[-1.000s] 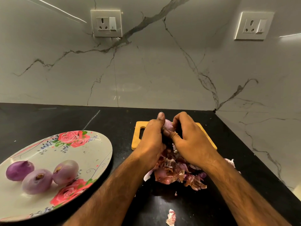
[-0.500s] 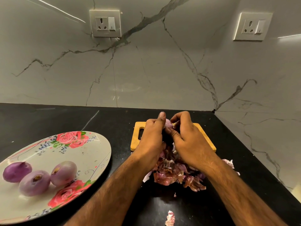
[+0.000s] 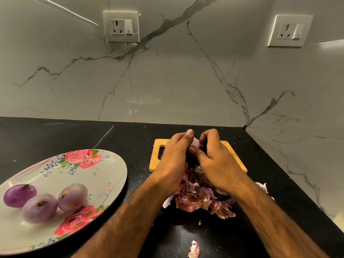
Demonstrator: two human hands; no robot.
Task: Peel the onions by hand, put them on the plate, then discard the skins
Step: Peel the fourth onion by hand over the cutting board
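My left hand [image 3: 174,155] and my right hand [image 3: 216,159] meet over the wooden cutting board [image 3: 233,155], both closed around one pale purple onion [image 3: 195,142], most of it hidden by the fingers. Below the hands a pile of dry reddish onion skins [image 3: 197,198] lies on the black counter. At the left a floral plate [image 3: 104,175] carries three peeled purple onions: one at the far left [image 3: 19,195], one in the middle [image 3: 39,207], one on the right [image 3: 72,196].
A loose scrap of skin [image 3: 194,249] lies near the bottom edge, and another pale scrap [image 3: 262,187] sits right of my right forearm. The marble wall, with two sockets [image 3: 121,26] [image 3: 290,30], closes the counter at the back and the right.
Both hands stay on the onion above the board; the fingers have shifted slightly around it. The view has drifted a little, nothing else moved.
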